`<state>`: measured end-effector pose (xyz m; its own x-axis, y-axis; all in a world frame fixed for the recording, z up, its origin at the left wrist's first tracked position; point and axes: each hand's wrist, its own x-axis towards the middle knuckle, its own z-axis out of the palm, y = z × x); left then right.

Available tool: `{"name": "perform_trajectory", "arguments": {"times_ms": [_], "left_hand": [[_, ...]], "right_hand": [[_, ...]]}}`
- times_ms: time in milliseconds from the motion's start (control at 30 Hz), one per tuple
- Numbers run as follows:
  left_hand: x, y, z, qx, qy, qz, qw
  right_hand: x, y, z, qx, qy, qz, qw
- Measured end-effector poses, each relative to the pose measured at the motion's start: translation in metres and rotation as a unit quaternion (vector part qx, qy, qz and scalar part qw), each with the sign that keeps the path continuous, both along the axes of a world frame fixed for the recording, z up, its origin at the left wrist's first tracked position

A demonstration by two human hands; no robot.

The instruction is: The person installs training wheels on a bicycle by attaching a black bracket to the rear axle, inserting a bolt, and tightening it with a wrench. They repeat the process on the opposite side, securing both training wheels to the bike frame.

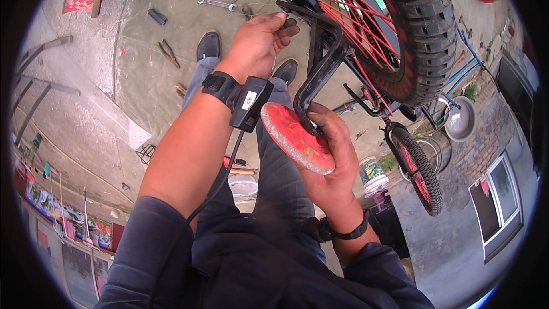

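A small bicycle with red spokes hangs into the upper right, its knobbly black tyre (426,28) nearest me. From its axle a bent black training wheel bracket (321,77) comes down toward me. At the bracket's lower end sits a red training wheel (300,137) with a worn grey rim. My right hand (337,149) is wrapped round the wheel's right side, thumb near the bracket end. By the bracket's upper end, my left hand (260,43) has its fingers curled in; what they hold, if anything, is hidden.
On the ground beyond my left hand lie an open-end wrench (216,4), pliers (168,54) and a dark cylindrical piece (156,16). The bicycle's other wheel (420,171) reaches toward the right wall. A white bucket (374,177) stands past my right hand.
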<state>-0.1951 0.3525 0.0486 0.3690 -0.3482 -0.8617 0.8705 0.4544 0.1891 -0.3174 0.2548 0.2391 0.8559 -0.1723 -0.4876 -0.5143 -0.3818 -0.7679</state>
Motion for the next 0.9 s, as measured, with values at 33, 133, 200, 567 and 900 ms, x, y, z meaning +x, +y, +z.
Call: {"name": "perform_trajectory", "arguments": {"times_ms": [33,133,200,567,900], "left_hand": [[0.002,0.002,-0.002,-0.006,0.000,-0.011,1.000],[0.005,0.004,-0.005,-0.014,0.004,-0.037,0.999],[0.007,0.006,-0.006,-0.017,0.008,-0.048,0.999],[0.007,0.006,-0.010,-0.032,-0.002,-0.062,0.998],[0.005,-0.004,-0.004,0.089,-0.093,-0.068,0.989]], "right_hand": [[0.000,0.000,0.000,-0.017,-0.003,0.005,1.000],[0.002,0.000,0.000,-0.057,-0.013,0.022,0.998],[0.002,0.001,0.000,-0.071,-0.023,0.039,0.996],[0.004,0.004,0.000,-0.071,-0.029,0.055,0.996],[-0.001,0.002,-0.004,-0.053,-0.008,0.035,0.998]]}}
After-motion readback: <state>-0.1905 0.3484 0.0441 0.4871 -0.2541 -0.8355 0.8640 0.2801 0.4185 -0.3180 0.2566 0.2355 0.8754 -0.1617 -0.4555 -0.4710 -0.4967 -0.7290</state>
